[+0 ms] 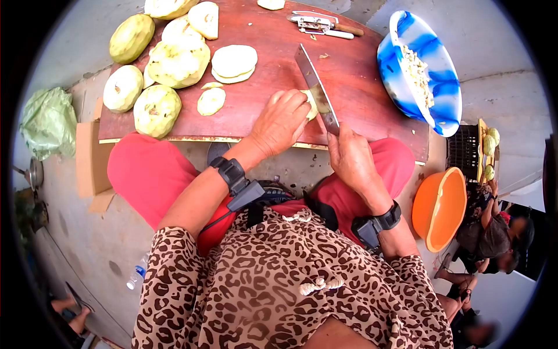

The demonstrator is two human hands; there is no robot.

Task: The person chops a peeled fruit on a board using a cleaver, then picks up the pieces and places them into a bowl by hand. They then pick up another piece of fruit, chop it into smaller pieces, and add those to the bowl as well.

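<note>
On the red table (267, 110), my left hand (281, 121) is closed around a pale piece of peeled vegetable (312, 105) near the front edge. My right hand (352, 156) grips the lower end of a wide cleaver (317, 88); its handle is hidden in the fist. The blade stands on edge against the right side of the piece, its tip pointing away from me. Left of my hands lie round slices (234, 61) in a small stack and a smaller slice (211, 101).
Several peeled vegetables (179, 59) crowd the table's left. Peelers and a knife (325, 25) lie at the back. A blue-white basin (407, 75) of chopped bits tilts at right, above an orange basin (440, 209). A black crate (463, 145) and people (494, 232) are farther right.
</note>
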